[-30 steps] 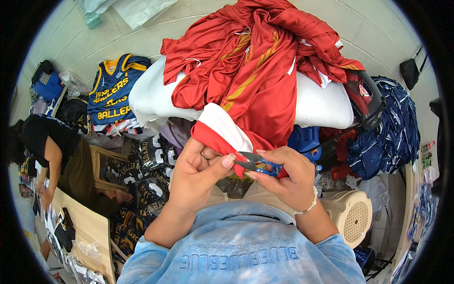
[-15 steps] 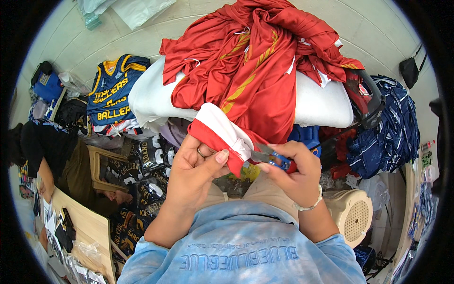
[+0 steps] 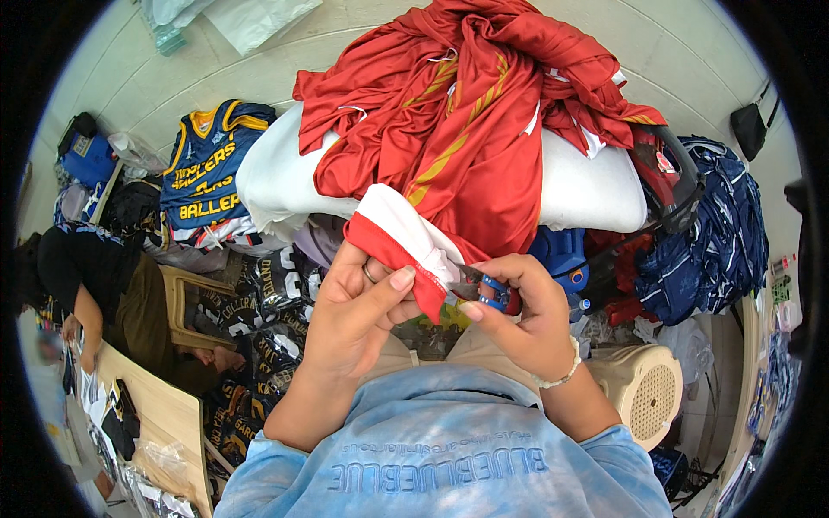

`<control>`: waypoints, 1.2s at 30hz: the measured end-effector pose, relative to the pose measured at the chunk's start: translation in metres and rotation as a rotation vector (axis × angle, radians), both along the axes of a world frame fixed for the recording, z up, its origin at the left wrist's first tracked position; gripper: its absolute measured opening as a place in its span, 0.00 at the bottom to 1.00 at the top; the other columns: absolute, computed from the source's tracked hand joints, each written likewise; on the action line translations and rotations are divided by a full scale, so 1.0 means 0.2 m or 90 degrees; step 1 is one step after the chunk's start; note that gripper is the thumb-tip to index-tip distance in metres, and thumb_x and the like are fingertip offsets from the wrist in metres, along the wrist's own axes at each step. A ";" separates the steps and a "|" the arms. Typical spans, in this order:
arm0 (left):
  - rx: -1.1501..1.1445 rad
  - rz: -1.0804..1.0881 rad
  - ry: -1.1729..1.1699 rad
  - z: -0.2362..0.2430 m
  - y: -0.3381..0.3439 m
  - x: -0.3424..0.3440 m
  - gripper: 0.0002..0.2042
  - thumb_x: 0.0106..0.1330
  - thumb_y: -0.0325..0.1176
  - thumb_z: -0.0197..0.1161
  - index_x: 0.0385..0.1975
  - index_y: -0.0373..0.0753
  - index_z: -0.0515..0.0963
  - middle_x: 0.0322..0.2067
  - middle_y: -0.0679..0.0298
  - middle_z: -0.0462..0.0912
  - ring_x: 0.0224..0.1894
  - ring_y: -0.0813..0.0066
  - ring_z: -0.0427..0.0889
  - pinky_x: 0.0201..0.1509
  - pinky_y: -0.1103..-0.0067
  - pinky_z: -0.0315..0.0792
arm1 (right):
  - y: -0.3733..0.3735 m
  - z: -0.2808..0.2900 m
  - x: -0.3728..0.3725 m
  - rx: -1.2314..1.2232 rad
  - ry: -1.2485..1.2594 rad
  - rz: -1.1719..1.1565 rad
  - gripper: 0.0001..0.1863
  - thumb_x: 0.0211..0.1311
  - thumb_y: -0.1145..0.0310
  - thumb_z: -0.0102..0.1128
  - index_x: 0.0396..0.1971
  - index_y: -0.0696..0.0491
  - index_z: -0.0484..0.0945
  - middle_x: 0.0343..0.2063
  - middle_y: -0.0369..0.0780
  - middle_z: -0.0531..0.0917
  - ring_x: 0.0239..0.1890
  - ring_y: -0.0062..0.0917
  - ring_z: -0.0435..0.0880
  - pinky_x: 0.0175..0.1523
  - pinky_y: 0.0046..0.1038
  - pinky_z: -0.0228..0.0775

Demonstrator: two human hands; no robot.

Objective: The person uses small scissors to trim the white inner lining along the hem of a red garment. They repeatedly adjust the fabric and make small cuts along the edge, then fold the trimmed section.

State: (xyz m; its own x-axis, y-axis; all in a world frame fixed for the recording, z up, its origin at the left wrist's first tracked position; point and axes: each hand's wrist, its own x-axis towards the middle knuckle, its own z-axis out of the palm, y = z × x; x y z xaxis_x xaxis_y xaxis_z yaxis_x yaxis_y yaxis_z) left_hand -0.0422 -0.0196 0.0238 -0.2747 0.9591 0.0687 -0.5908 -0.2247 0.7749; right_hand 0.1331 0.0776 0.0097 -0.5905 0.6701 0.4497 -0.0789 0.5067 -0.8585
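A: What do we see in hand here?

B: We see the left hand (image 3: pixel 358 315) closed on the white-and-red hem (image 3: pixel 406 246) of a red jersey (image 3: pixel 484 164), thumb on top, pinching the fabric edge up toward us. The right hand (image 3: pixel 522 319) is curled around small blue-handled snips (image 3: pixel 490 292), whose tip touches the hem just right of the left thumb.

A: Where does the garment lie?

B: We find it draped over a white padded board (image 3: pixel 587 186) at the far centre, its hem pulled near, between the two hands.

A: Which step do we judge this to be?

B: We judge it to be trimming at the hem, probably a loose thread, though the thread itself is too small to tell.

A: What does the next move call for?

B: We think it calls for holding the hem taut and closing the blades only on the stray bit, clear of the stitching. Dark jerseys (image 3: pixel 259 345) lie lower left; another person (image 3: pixel 95 293) sits at far left.
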 end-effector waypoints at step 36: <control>0.018 0.030 0.048 -0.05 0.01 0.05 0.26 0.63 0.19 0.58 0.61 0.34 0.59 0.51 0.57 0.75 0.54 0.72 0.76 0.56 0.74 0.73 | -0.07 -0.01 -0.06 0.011 0.027 -0.036 0.21 0.41 0.69 0.77 0.33 0.56 0.73 0.25 0.35 0.77 0.20 0.15 0.71 0.25 0.17 0.63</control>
State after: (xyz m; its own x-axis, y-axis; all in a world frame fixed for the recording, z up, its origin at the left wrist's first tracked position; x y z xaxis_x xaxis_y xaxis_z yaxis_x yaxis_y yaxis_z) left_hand -0.0316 -0.0179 0.0135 -0.3121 0.9427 0.1181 -0.5188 -0.2733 0.8100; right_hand 0.1213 0.0633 0.0075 -0.5323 0.6939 0.4850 -0.0854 0.5260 -0.8462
